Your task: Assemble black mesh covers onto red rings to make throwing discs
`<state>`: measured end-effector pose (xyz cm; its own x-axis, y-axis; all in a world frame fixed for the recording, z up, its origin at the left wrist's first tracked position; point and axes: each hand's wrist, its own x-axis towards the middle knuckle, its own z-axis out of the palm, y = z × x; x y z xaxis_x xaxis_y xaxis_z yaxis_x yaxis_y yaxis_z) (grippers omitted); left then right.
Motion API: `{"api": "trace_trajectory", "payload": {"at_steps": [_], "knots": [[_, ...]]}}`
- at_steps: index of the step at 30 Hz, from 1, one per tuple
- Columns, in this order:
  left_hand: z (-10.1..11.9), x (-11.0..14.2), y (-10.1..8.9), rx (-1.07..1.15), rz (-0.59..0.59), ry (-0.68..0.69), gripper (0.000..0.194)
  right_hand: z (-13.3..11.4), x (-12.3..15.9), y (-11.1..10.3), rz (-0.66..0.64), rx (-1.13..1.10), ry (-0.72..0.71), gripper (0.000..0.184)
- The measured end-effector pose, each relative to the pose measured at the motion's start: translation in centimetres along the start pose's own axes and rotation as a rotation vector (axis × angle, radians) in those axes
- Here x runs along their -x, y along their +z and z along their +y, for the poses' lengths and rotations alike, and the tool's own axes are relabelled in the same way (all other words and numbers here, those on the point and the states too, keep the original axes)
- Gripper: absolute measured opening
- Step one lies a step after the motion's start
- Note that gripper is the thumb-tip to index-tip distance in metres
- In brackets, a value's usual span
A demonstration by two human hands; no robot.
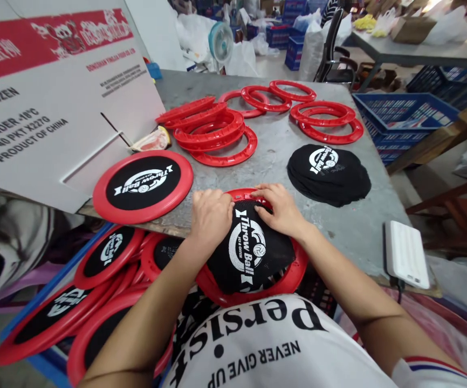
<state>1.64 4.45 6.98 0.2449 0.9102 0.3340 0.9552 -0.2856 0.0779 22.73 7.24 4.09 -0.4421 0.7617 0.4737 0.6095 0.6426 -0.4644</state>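
A red plastic ring (298, 264) rests against my shirt and the table's front edge. Over it lies a black fabric disc (276, 250) printed "Throw Ball", with red rim showing around it and a gap at the lower right. My left hand (212, 218) is closed on the ring's far left rim and the fabric beside it. At the far right rim, my right hand (280, 210) has its fingers curled over the ring and thumb pressed on the fabric edge. To the left, a covered throw disc (144, 186) lies on the table.
Loose red rings (217, 134) lie in groups across the grey table (266, 156). Black fabric discs (328, 175) are piled at right, near a white power bank (406, 253). A large carton (55, 102) stands left. Covered discs (108, 253) fill a blue crate below.
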Motion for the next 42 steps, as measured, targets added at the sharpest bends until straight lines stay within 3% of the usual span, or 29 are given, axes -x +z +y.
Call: {"api": "trace_trajectory", "payload": {"at_steps": [9,15,19,32,42], "knots": [[-1.0,-1.4,2.3,0.644,0.066,-0.146,0.014,0.0,-1.0,-1.0,-0.061,-0.018,0.082,0.021],[-0.4,-1.0,2.5,0.666,0.122,-0.159,0.014,-0.9,-3.2,-1.6,-0.201,-0.064,0.142,0.006],[0.0,-0.7,2.1,0.653,0.155,-0.143,0.014,-1.2,-3.7,-1.4,-0.242,-0.092,0.208,0.007],[0.7,0.2,0.4,0.626,0.185,-0.124,0.015,-2.0,-2.8,-2.0,-0.186,-0.233,0.262,0.011],[1.7,0.5,-0.6,0.610,0.184,-0.095,0.016,-2.5,-1.9,-2.7,-0.138,-0.202,0.244,0.013]]}}
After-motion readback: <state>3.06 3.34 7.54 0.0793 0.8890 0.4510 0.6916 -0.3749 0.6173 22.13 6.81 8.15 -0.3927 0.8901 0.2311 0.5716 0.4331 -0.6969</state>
